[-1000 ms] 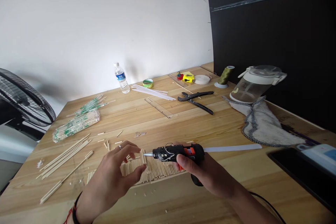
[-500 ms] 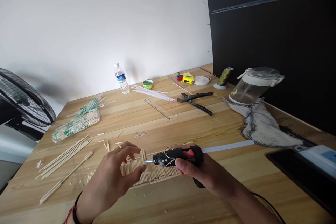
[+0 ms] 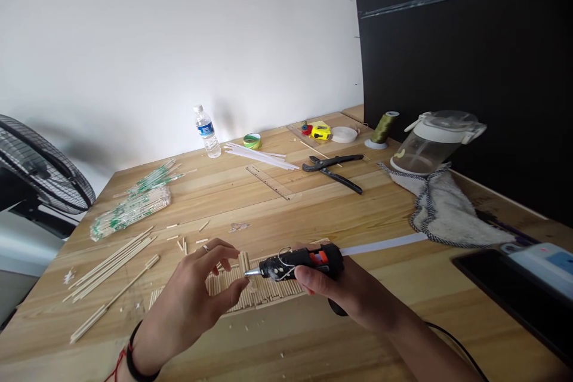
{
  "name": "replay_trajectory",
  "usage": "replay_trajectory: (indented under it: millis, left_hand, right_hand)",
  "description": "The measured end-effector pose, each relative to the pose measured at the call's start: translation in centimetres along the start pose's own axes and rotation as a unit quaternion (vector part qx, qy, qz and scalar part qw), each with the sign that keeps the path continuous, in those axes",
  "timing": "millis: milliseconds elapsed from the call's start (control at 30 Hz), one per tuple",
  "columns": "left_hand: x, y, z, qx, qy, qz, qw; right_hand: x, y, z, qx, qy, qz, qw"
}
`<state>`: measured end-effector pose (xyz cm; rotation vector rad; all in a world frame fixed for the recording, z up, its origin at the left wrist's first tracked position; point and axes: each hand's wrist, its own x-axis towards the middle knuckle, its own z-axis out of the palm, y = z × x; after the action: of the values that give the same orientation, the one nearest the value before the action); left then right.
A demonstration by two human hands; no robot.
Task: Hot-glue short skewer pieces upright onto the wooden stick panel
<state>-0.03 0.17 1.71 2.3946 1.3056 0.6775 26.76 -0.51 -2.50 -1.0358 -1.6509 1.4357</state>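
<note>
My right hand (image 3: 344, 289) grips a black and orange glue gun (image 3: 299, 262) with a white glue stick (image 3: 385, 243) sticking out of its back. The metal nozzle points left, right beside a short wooden stick piece (image 3: 244, 264). My left hand (image 3: 197, 292) pinches that piece upright between thumb and fingers, on top of a flat mat of glued wooden sticks (image 3: 264, 289) lying on the wooden table (image 3: 313, 215).
Loose long sticks (image 3: 110, 268) and wrapped chopstick packs (image 3: 129, 212) lie at the left. Farther back are a water bottle (image 3: 206, 132), ruler (image 3: 271, 182), black cutters (image 3: 333, 168), tape rolls, thread spool (image 3: 380, 128), a jug (image 3: 432, 143) on a cloth. A fan (image 3: 40, 170) stands at left; dark devices at right.
The glue gun has moved left and slightly down, bringing its nozzle up against the stick piece. My left hand has stayed in place holding the piece.
</note>
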Motion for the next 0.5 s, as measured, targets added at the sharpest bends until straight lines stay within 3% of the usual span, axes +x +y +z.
replay_trajectory:
  millis: [500]
  left_hand:
    - [-0.04,-0.25,0.07,0.0,-0.008,0.006,1.0]
  right_hand:
    - [0.16,0.06,0.29,0.014,0.003,0.005,1.0]
